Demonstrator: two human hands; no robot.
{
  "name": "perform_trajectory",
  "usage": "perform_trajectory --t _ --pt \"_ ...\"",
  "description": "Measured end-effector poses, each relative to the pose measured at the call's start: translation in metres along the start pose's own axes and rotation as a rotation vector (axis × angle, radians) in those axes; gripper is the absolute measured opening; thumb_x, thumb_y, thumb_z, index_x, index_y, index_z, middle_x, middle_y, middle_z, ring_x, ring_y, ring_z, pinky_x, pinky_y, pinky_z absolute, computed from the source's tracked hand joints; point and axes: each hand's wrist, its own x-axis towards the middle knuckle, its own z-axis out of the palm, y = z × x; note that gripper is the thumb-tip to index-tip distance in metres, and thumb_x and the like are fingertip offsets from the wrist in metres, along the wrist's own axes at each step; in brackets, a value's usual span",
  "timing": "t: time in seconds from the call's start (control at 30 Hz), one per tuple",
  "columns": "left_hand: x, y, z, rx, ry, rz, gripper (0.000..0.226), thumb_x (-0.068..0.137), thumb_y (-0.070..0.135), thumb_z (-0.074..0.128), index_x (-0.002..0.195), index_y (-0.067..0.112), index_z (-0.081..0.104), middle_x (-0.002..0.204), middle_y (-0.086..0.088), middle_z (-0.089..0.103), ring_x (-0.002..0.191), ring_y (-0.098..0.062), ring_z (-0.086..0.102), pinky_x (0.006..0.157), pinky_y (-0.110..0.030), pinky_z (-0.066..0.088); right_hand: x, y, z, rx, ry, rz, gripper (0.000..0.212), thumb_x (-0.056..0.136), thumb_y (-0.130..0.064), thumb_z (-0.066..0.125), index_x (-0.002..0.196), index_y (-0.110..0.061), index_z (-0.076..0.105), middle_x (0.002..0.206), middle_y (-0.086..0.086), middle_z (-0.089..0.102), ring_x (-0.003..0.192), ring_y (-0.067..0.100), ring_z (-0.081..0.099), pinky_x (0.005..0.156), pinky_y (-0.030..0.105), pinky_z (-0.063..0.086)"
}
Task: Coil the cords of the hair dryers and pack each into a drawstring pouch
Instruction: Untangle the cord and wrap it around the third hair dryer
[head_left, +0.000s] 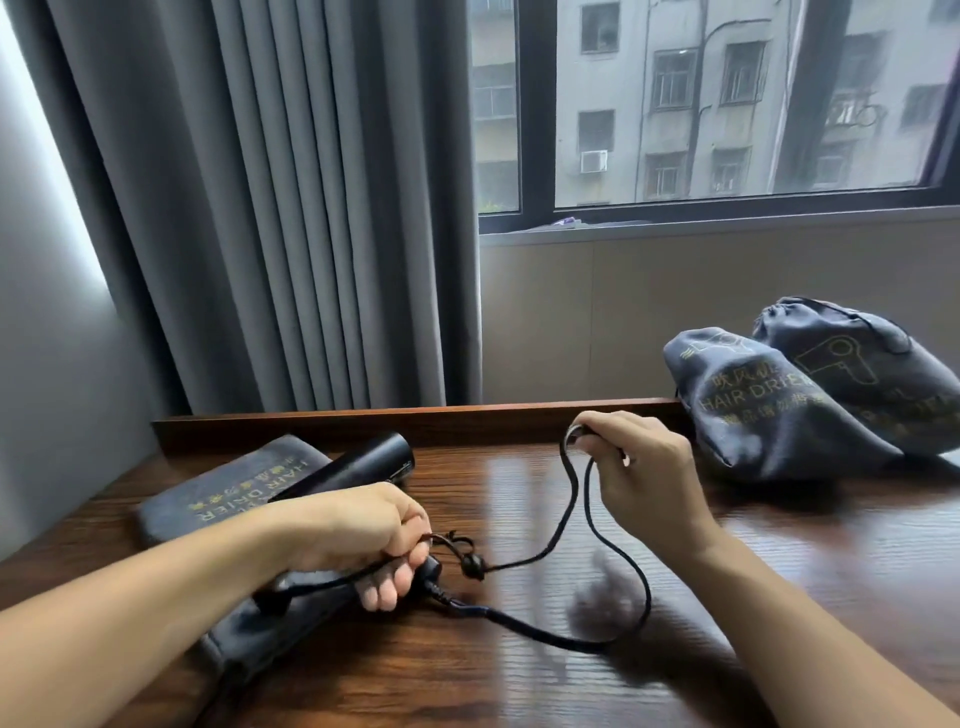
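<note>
Left hand clamps dryer handle base plus pouch drawstring. Right hand pinches cord near plug, cord looped slack over table. Risk: loop snags drawstring bead (lines cross by left grip), coil tangles. Dryer lies on flat pouch, long axis near-left to far-right, barrel pointing far-right. Beyond right hand: two filled pouches.

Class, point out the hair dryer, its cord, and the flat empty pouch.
hair dryer (366, 462): head view, on its black barrel.
cord (636, 566): head view, on the loop hanging below the right hand.
flat pouch (223, 488): head view, on its printed face.
</note>
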Motion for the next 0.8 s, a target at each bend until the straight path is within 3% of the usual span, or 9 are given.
perform_trajectory --t 0.13,0.3,0.43,0.57,0.67,0.8 --pt "-0.005 0.015 0.009 0.311 0.166 0.055 0.042 0.111 0.019 0.029 0.078 0.013 0.055 0.059 -0.003 0.065 0.052 -0.018 0.064 0.051 -0.027 0.051 0.001 -0.001 -0.003 -0.006 0.07 0.03 0.014 0.093 -0.013 0.063 0.096 -0.01 0.077 0.094 -0.005 0.077 0.086 0.01 0.064 0.078 0.044 0.053" --pt "-0.008 0.011 -0.017 0.2 0.4 0.148 0.041 0.106 0.003 0.041 0.07 0.016 0.056 0.051 0.01 0.057 0.046 -0.003 0.048 0.048 -0.02 0.039 0.005 0.009 -0.01 -0.078 0.213 0.176 0.015 0.088 -0.015 0.067 0.095 -0.01 0.078 0.088 0.001 0.078 0.079 0.025 0.071 0.074 0.047 0.056" --pt "-0.022 -0.007 -0.055 0.054 0.518 0.275 0.057 0.109 0.002 0.041 0.06 0.015 0.068 0.065 -0.009 0.047 0.057 -0.014 0.035 0.049 -0.023 0.031 0.006 0.019 -0.014 -0.153 0.167 0.219 0.014 0.085 -0.014 0.067 0.093 -0.015 0.079 0.084 0.0 0.077 0.074 0.029 0.071 0.072 0.047 0.056" --pt "-0.03 -0.019 -0.08 -0.021 0.601 0.258 0.053 0.108 -0.001 0.043 0.068 0.009 0.077 0.073 -0.03 0.06 0.066 -0.023 0.048 0.047 -0.021 0.03 0.005 0.012 -0.014 -0.293 0.077 0.092 0.027 0.074 0.005 0.081 0.089 -0.018 0.078 0.088 -0.002 0.078 0.077 0.027 0.073 0.072 0.043 0.052" --pt "-0.03 -0.014 -0.077 0.014 0.653 0.254 0.033 0.105 0.0 0.051 0.083 0.002 0.075 0.056 -0.008 0.055 0.048 -0.012 0.042 0.044 -0.02 0.033 0.005 0.014 -0.014 -0.309 0.068 0.115 0.027 0.071 0.007 0.084 0.087 -0.015 0.079 0.083 0.001 0.078 0.074 0.03 0.073 0.07 0.043 0.054" --pt "-0.023 0.004 -0.07 0.088 0.727 0.409 0.021 0.103 0.009 0.06 0.086 0.007 0.073 0.057 0.003 0.062 0.046 -0.004 0.049 0.052 -0.021 0.042 0.004 0.019 -0.016 -0.325 0.066 0.24 0.016 0.076 0.001 0.083 0.086 -0.012 0.079 0.078 0.01 0.077 0.068 0.038 0.071 0.068 0.048 0.057"
